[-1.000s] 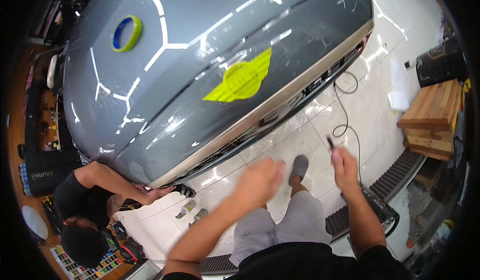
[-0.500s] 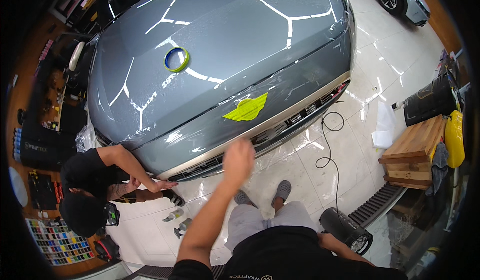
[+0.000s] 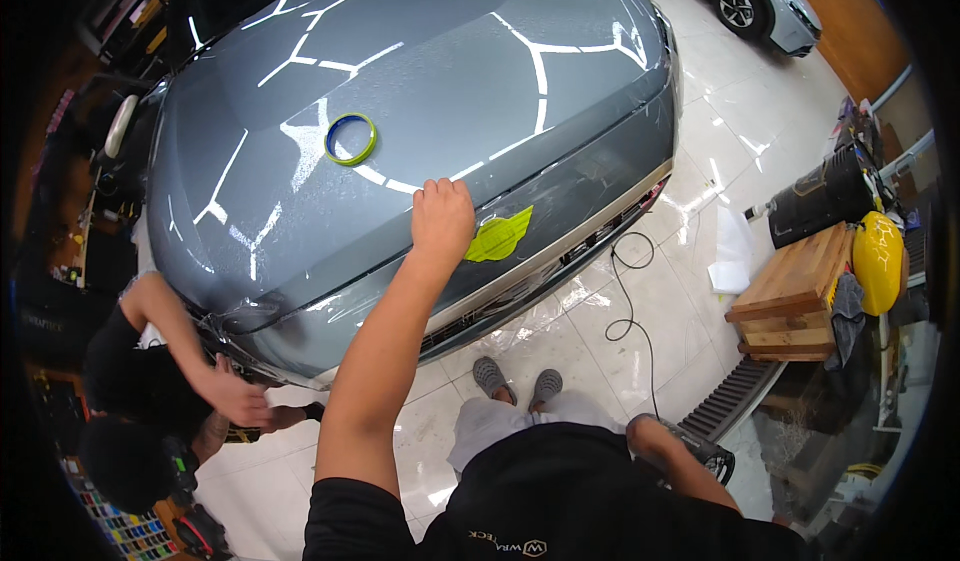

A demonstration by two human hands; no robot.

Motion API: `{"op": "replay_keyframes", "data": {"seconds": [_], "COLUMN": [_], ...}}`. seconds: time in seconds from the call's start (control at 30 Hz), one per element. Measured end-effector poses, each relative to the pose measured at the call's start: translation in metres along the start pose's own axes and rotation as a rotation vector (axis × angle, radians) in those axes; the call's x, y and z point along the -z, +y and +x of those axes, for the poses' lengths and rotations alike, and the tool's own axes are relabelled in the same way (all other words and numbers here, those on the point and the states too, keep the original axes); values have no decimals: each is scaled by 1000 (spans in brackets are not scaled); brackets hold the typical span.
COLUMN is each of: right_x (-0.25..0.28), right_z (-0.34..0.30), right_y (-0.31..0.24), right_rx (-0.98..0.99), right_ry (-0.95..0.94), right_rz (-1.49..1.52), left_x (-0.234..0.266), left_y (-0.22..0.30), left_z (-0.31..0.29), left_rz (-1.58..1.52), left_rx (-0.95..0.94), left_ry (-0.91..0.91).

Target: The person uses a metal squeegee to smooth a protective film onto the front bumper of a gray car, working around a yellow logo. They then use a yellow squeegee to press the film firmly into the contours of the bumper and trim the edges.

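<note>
My left hand point(image 3: 443, 223) reaches over the front edge of a grey car hood point(image 3: 430, 91), its fingers curled and pressed together. Whatever they pinch is hidden, though glossy clear film lies wet and wrinkled around there. Just right of the hand, a yellow-green winged patch point(image 3: 502, 238) sticks to the car's nose, its left end covered by my hand. A roll of yellow-green tape with a blue core point(image 3: 371, 145) rests on the hood beyond. My right hand point(image 3: 652, 437) hangs low beside my hip, its fingers hard to make out.
At left a co-worker point(image 3: 130, 361) bends at the car's front corner, hands close together. A black cord point(image 3: 632, 323) runs along the tiled floor to a black cylindrical device point(image 3: 712, 458). Wooden boxes point(image 3: 795, 281), a yellow container point(image 3: 879, 261) and white paper point(image 3: 732, 251) are at right.
My left hand has moved up and forward, from in front of the bumper to the hood's front edge. The co-worker's hands have shifted left and down in the view, which has itself shifted.
</note>
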State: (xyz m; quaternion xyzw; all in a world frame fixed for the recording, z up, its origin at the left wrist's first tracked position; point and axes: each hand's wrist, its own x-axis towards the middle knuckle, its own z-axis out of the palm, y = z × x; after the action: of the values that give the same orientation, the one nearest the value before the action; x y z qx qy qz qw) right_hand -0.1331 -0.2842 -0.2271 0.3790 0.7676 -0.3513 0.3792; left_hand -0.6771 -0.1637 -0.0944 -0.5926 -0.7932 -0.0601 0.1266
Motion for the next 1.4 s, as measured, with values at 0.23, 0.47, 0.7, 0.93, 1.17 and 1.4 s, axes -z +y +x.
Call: {"op": "replay_keyframes", "data": {"seconds": [0.23,0.47,0.7,0.93,1.17,1.4], "right_x": [167,396,479,474,477,461], "right_z": [45,72,107,135,130,128], "right_y": [-59,-213,-252,-246,-245,-245], "right_rx": [213,827,759,894,871,810], "right_ry": [737,1142,343,610,624,755], "right_rz": [298,-100,-358,-381,-481,-515], "left_x": [16,49,63,43,45,43], "left_y": [3,-29,-34,-27,-24,-29], "left_z": [9,25,14,20,23,23], "left_rz": [-390,-683,-868,-622,-644,-597], "left_rx": [97,47,149,140,191,139], "left_ry": [-273,-544,-500,-324,-373,-359]}}
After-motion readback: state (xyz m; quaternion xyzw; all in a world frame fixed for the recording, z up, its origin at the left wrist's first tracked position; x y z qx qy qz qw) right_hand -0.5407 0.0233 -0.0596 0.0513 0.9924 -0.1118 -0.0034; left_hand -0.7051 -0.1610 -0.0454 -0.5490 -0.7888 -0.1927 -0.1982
